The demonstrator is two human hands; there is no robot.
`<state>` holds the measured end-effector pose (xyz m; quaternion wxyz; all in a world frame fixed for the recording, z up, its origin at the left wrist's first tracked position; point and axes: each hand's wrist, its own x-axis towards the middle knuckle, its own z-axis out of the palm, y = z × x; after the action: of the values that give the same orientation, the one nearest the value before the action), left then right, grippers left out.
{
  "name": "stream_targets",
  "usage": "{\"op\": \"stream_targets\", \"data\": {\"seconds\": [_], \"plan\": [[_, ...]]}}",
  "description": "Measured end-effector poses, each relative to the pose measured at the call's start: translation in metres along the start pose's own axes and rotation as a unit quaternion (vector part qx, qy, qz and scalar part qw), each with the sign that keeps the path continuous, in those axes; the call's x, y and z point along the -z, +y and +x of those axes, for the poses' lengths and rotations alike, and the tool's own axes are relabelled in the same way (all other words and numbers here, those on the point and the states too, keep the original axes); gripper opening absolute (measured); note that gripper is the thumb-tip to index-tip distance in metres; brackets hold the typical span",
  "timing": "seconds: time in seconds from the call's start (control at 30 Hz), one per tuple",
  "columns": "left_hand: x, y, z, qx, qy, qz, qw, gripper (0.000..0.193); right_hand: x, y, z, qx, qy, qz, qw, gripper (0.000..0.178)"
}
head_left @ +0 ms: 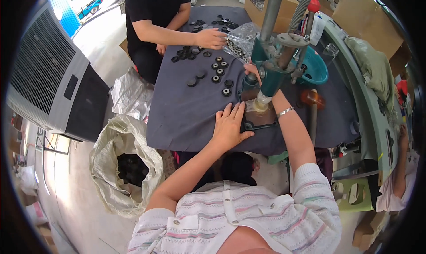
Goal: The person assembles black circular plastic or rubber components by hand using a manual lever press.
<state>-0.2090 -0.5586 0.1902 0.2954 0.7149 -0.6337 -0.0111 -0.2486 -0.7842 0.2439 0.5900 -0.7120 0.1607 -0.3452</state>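
Observation:
My left hand [229,127] lies flat on the grey cloth, fingers spread, beside the base [262,124] of a teal hand press [271,74]. It holds nothing. Behind the press column reaches my right hand [253,71], close to a clear plastic bag [239,47] of small metal parts. The press hides most of that hand, so its grip does not show. A pale round tip [261,105] on the press ram stands low over the base. Left of the press, several black round caps [216,79] lie on the cloth, some with metal centres.
Across the table a co-worker's hand [211,39] is at the bag. A teal bowl [314,65] stands behind the press; a red-knobbed lever [313,5] rises above it. A woven sack [126,165] of black parts and a large air cooler [53,72] stand at left.

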Motion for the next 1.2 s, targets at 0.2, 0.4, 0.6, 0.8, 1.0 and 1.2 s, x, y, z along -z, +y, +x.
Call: {"op": "stream_targets", "data": {"seconds": [0.2,0.4,0.6,0.8,1.0,1.2], "plan": [[0.001,-0.002,0.001,0.012,-0.005,0.001,1.000,0.094,-0.006,0.020,-0.007,0.046,0.116,-0.106,0.987,0.017],[-0.001,-0.004,-0.003,-0.001,-0.012,-0.023,1.000,0.093,0.011,0.022,0.000,0.020,0.082,-0.172,0.982,0.017],[0.021,-0.029,0.004,-0.017,0.106,-0.294,0.950,0.045,0.084,0.049,-0.042,0.176,0.019,-0.198,0.964,0.033],[0.058,-0.159,0.031,0.135,0.272,-0.041,0.952,0.037,0.123,-0.058,-0.049,0.027,0.273,-0.041,0.961,0.028],[0.046,-0.170,0.047,0.163,0.180,0.051,0.969,0.054,0.085,-0.167,-0.004,0.185,0.274,0.090,0.940,0.032],[0.046,-0.177,0.044,0.162,0.206,0.023,0.965,0.052,0.062,-0.211,0.034,0.122,0.179,0.137,0.967,0.061]]}}
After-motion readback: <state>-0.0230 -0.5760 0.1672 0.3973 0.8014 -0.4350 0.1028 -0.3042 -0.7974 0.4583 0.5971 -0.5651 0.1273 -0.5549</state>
